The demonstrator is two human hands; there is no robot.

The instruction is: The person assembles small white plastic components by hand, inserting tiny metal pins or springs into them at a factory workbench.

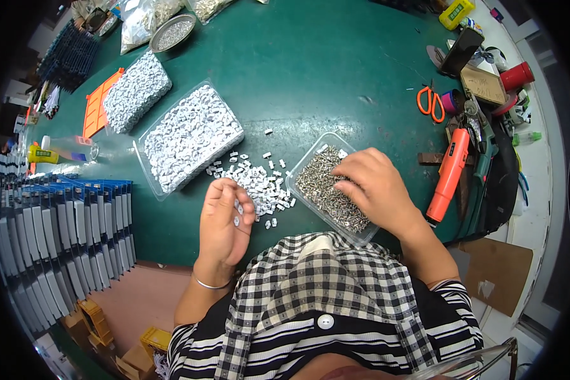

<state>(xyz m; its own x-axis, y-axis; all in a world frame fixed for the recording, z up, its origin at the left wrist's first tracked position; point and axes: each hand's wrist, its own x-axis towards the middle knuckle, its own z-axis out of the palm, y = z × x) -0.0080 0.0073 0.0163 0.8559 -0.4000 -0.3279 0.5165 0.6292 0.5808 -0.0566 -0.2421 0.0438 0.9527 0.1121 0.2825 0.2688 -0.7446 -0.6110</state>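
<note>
And here are the small silvery metal screw-like pieces (328, 197), heaped in a clear rectangular plastic box (290, 182), its long axis slanting from far left to near right. The right hand (380, 193) is the nearer one, coming over the box's right side, so the heap lies beneath and leftward of its fingertips. Thumb and forefinger stand slightly apart there, low over the metal; whether they touch a piece, I cannot tell.

Across to the left now: small white plastic pieces (264, 190) lie scattered on the green tabletop (335, 82), between the box and the left hand (227, 218), just beyond and to the right of that hand. Its fingers are curled in toward the thumb, closed around a few of the same white bits, turned every which way.

Further out, past the left hand, a clear plastic tray (147, 166) brims with more white pieces. Over on the far right, well apart from both hands, an orange cylindrical power screwdriver (448, 174) lies near orange-handled scissors (431, 104)
</note>
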